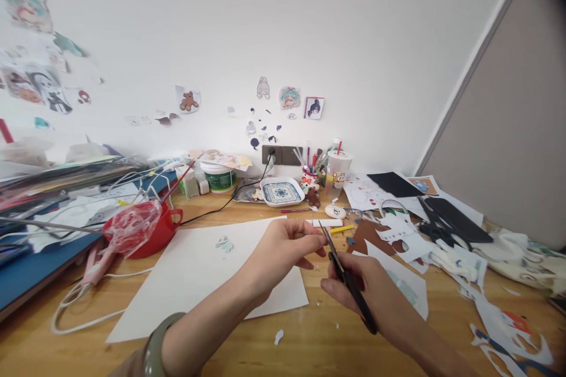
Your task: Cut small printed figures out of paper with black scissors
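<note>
My right hand [375,285] grips a pair of black-handled scissors [352,293] over the front middle of the desk, the blades pointing up and to the left. My left hand [294,241] is closed in a pinch beside the blade tips; whatever sits between its fingertips is too small or hidden to make out. Under my left forearm lies a large white sheet of paper [177,283], and a small pale blue-green paper cutout [224,244] rests on it. Partly behind my right hand is a white paper piece with a pale green print [404,285].
At left stand a red pot [154,235] with crumpled plastic and a pink corded tool [98,265]. Along the wall are a patterned square dish [282,191], a lidded cup [338,174] and a green-white tub [219,178]. Paper scraps [490,306] and more scissors [442,230] litter the right.
</note>
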Demonstrator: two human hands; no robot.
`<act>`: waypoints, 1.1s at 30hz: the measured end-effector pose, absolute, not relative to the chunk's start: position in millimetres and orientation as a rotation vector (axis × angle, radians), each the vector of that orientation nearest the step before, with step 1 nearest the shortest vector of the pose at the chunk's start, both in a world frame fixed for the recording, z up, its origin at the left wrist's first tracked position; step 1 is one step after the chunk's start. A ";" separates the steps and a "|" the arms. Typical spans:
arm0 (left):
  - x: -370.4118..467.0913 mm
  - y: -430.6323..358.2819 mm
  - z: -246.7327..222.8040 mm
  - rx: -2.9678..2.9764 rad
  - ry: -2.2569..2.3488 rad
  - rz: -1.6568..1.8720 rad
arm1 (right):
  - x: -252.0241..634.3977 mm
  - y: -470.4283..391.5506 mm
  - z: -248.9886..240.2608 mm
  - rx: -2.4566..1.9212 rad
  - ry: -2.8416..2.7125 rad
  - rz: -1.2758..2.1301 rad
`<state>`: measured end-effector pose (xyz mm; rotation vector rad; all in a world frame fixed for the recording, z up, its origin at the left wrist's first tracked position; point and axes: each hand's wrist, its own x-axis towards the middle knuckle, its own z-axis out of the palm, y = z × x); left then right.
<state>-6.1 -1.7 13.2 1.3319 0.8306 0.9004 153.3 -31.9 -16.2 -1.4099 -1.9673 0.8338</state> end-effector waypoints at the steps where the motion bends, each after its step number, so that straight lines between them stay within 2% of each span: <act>1: -6.2 -1.6 13.1 1.325 0.830 0.899 | 153.3 -31.8 -16.0 -1.415 -1.964 0.833; 14: -6.5 0.3 11.6 1.300 0.845 0.912 | 154.9 -31.0 -18.7 -1.453 -1.957 0.816; 25: -6.9 -0.2 11.4 1.313 0.830 0.913 | 154.7 -30.4 -14.0 -1.357 -1.953 0.996; 33: -6.9 0.1 11.5 1.325 0.837 0.908 | 156.0 -30.6 -14.4 -1.404 -1.977 0.972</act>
